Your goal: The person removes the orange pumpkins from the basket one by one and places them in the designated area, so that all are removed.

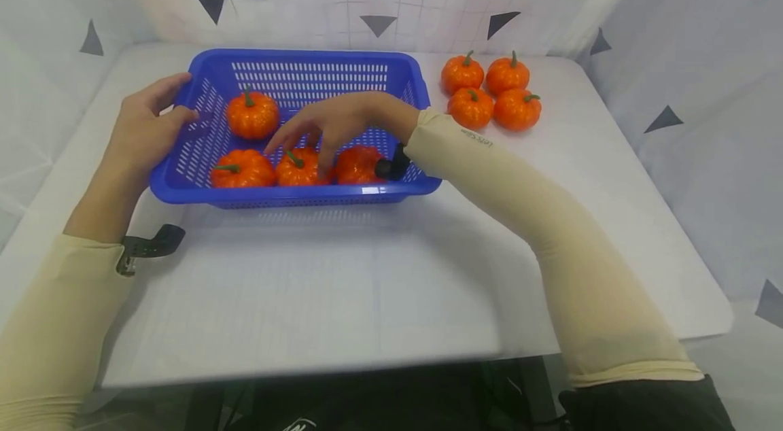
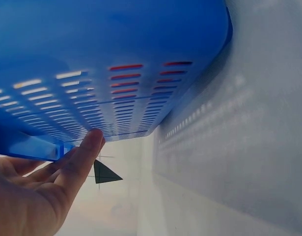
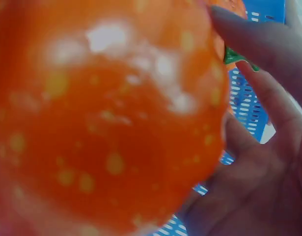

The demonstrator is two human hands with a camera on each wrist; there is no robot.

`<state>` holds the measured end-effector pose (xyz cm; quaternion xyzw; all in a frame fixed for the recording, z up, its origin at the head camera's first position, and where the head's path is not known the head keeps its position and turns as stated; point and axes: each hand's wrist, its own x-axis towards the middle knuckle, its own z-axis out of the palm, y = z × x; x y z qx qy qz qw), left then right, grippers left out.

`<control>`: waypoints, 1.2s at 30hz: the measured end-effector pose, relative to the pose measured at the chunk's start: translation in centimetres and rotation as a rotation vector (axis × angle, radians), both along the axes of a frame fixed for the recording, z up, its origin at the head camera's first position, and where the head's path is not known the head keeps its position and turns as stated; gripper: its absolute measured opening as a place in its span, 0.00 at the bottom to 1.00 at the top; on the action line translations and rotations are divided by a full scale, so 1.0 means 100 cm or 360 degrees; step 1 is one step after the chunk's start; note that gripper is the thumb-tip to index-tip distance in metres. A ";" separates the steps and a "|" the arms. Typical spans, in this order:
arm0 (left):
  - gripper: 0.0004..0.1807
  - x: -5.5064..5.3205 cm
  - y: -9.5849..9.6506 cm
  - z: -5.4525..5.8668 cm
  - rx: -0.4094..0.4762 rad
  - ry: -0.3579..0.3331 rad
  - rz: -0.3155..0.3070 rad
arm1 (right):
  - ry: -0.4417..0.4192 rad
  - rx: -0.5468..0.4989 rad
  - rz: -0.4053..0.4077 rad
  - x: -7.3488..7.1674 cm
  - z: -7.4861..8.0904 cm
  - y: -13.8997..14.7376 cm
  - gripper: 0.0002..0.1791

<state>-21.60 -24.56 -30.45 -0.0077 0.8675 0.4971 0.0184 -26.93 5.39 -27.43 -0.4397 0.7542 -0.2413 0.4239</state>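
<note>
Nearest lies the bare front of the white table (image 1: 293, 308), beneath two pale sleeves (image 1: 587, 281). Beyond it sits a blue basket (image 1: 293, 195), three pumpkins along its near side: left (image 1: 245, 171), middle (image 1: 295, 173) and right (image 1: 357, 164). The right hand (image 1: 345, 119) reaches in over the middle one, fingers and thumb apart around its top; whether they grip it I cannot tell. The left hand (image 1: 143, 122) clamps the basket's left rim. Farther in, a fourth pumpkin (image 1: 253, 116) stands upright. Right of the basket, four more pumpkins (image 1: 516, 110) cluster on the table, before a sheet with dark triangles (image 1: 378, 24)
</note>
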 end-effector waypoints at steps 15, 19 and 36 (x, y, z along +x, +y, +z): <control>0.33 0.001 0.000 -0.002 -0.0010 -0.0016 0.0011 | 0.0117 0.0214 0.0103 -0.002 -0.009 0.001 0.45; 0.33 0.001 0.001 -0.002 -0.0017 -0.0014 0.0010 | 0.0163 0.0165 0.0107 -0.002 -0.007 0.003 0.44; 0.33 0.000 0.000 -0.001 -0.0028 -0.0032 0.0003 | 0.0350 0.0036 -0.0133 0.017 0.013 0.003 0.41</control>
